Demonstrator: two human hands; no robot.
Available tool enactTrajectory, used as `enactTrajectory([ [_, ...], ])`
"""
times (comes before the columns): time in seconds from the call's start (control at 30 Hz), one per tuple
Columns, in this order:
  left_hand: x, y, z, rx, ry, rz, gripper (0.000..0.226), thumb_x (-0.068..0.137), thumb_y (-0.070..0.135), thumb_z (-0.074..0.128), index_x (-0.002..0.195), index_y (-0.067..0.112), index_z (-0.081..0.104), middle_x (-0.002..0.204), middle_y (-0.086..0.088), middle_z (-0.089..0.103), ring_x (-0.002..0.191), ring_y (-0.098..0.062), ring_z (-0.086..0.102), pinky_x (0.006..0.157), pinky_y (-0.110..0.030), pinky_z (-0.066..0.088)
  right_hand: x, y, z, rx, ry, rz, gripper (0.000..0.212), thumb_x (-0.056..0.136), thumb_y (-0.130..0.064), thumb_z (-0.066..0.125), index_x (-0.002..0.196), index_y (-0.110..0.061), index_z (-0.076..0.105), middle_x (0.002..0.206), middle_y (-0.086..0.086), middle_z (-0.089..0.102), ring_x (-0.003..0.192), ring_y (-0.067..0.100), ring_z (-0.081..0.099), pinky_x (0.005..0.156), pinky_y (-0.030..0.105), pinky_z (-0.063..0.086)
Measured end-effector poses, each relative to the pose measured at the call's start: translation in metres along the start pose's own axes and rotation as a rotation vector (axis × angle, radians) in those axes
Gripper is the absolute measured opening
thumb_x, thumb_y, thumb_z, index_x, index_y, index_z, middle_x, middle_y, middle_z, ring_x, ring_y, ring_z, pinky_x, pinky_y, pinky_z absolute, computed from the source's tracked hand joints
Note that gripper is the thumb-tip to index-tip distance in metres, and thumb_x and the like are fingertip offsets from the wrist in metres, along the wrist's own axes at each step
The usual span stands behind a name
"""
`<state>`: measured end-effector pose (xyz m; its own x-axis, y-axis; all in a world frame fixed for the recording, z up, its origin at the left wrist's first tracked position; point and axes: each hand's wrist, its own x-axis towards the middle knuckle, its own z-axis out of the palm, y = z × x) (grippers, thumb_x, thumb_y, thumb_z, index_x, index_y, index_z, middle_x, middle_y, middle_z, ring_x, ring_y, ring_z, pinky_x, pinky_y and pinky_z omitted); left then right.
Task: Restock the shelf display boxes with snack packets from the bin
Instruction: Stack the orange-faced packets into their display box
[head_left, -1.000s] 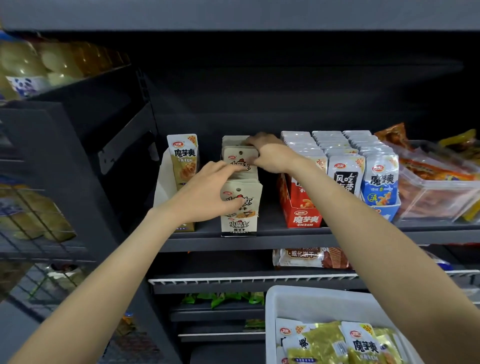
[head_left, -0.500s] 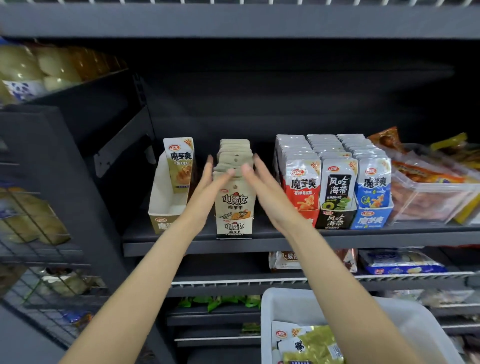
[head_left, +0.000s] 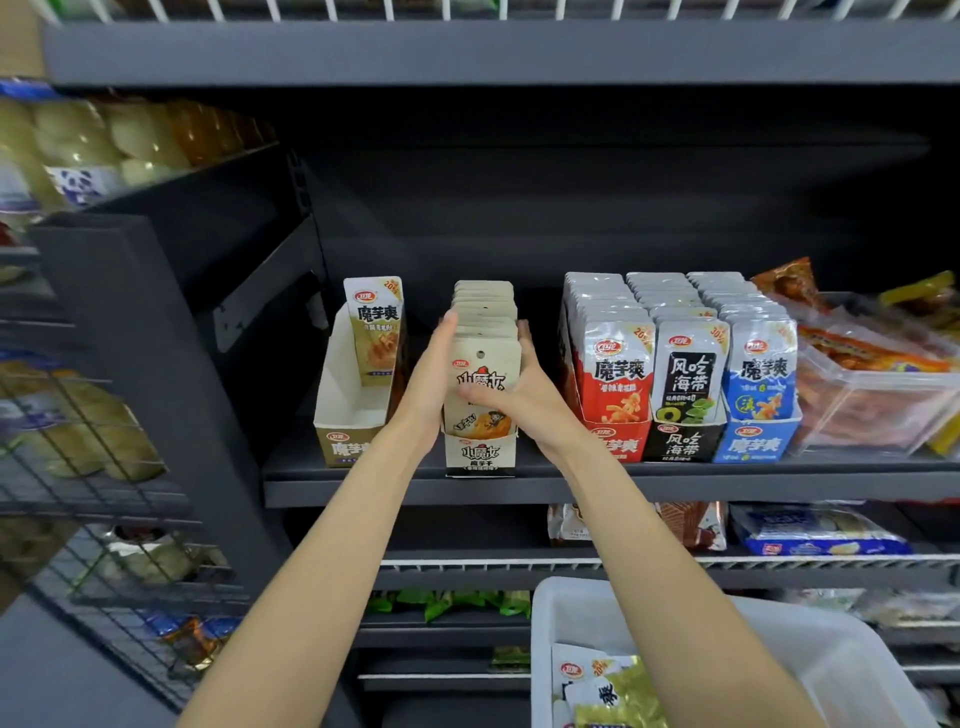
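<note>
My left hand (head_left: 434, 384) lies flat against the beige packets (head_left: 484, 332), my right hand (head_left: 519, 395) grips the front one, light and floppy, best squeezed by its sides.

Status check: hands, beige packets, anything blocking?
Left hand flat against beige packets; right hand grips front packet. Row seated in display box. Nothing blocking.

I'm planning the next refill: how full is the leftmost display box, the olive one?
Nearly empty: the olive display box holds one upright packet at the back, with bare white walls in front.
</note>
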<state>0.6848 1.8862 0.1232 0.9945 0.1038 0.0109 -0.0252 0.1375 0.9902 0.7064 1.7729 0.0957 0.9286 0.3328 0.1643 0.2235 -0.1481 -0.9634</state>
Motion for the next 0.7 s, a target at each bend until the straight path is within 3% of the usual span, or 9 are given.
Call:
enactTrajectory([
  [0.07,0.001,0.000,-0.003,0.040,-0.031,0.003,0.046,0.096,0.052,0.035,0.135,0.032,0.049,0.126,0.003,0.062,0.114,-0.014,0.058,0.105,-0.042,0.041,-0.001,-0.005,-0.001,0.002,0.007,0.005,0.125,0.052,-0.047,0.085,0.148,-0.039,0.005,0.156,-0.007,0.017,0.136,0.015,0.036,0.107,0.045,0.040],
  [0.13,-0.001,0.000,-0.004,0.047,-0.061,0.030,0.046,0.097,0.050,0.037,0.138,0.032,0.045,0.129,0.005,0.060,0.117,-0.012,0.056,0.104,-0.039,0.040,-0.001,-0.011,-0.004,-0.001,-0.013,-0.016,0.121,0.062,-0.034,0.084,0.150,-0.032,0.000,0.155,-0.008,0.017,0.134,0.013,0.038,0.106,0.041,0.042],
  [0.3,-0.003,0.004,-0.002,0.124,-0.035,0.030,0.063,0.096,0.053,0.037,0.151,0.029,0.018,0.148,0.006,0.039,0.128,-0.006,0.040,0.102,-0.025,0.031,0.006,0.000,-0.012,-0.114,0.020,0.053,0.112,0.044,-0.070,0.082,0.139,-0.038,0.033,0.146,0.000,0.039,0.137,0.021,0.035,0.106,0.051,0.038],
  [0.37,0.000,0.008,-0.006,0.116,0.024,0.080,0.068,0.093,0.057,0.040,0.151,0.031,0.015,0.154,0.009,0.027,0.139,-0.010,0.026,0.114,-0.032,0.019,-0.008,-0.008,-0.014,-0.015,0.053,0.072,0.120,0.059,-0.055,0.084,0.150,-0.032,0.010,0.146,-0.001,0.042,0.132,0.014,0.043,0.103,0.040,0.043],
  [0.43,0.004,0.012,-0.009,0.099,0.021,0.142,0.060,0.096,0.053,0.037,0.150,0.034,0.019,0.156,0.010,0.020,0.143,-0.010,0.018,0.119,-0.041,0.013,-0.015,-0.018,-0.020,0.073,0.057,0.021,0.109,0.077,-0.041,0.074,0.151,-0.030,-0.006,0.152,-0.001,0.033,0.134,0.011,0.038,0.102,0.026,0.039],
  [0.5,0.008,0.012,-0.009,0.166,-0.027,0.171,0.055,0.097,0.051,0.034,0.148,0.036,0.021,0.157,0.010,0.018,0.144,-0.009,0.017,0.119,-0.039,0.014,-0.009,-0.022,-0.022,-0.001,0.120,-0.067,0.091,0.085,-0.047,0.063,0.151,-0.033,0.002,0.159,-0.004,0.010,0.144,0.010,0.016,0.110,0.026,0.024],
  [0.6,0.010,0.011,0.000,0.211,-0.057,0.086,0.054,0.096,0.055,0.033,0.145,0.033,0.034,0.144,0.003,0.046,0.124,-0.009,0.048,0.098,-0.025,0.040,0.009,-0.031,-0.015,-0.179,0.156,-0.082,0.061,0.094,-0.046,0.048,0.148,-0.025,0.028,0.160,-0.001,0.002,0.145,0.008,0.001,0.110,0.024,0.015],
  [0.67,0.012,0.013,0.005,0.193,-0.036,0.003,0.050,0.097,0.053,0.032,0.138,0.026,0.045,0.118,0.000,0.063,0.095,-0.005,0.061,0.072,-0.018,0.045,0.020,-0.031,-0.016,-0.251,0.154,-0.033,0.054,0.096,-0.043,0.045,0.145,-0.023,0.036,0.160,0.004,0.006,0.145,0.010,0.002,0.106,0.023,0.017],
  [0.7,0.013,0.015,0.005,0.176,-0.037,-0.036,0.050,0.097,0.053,0.033,0.136,0.025,0.047,0.112,-0.001,0.066,0.090,-0.007,0.063,0.070,-0.019,0.047,0.024,-0.031,-0.016,-0.282,0.151,-0.016,0.054,0.096,-0.042,0.045,0.145,-0.024,0.036,0.160,0.006,0.006,0.146,0.012,0.001,0.107,0.025,0.018],
])
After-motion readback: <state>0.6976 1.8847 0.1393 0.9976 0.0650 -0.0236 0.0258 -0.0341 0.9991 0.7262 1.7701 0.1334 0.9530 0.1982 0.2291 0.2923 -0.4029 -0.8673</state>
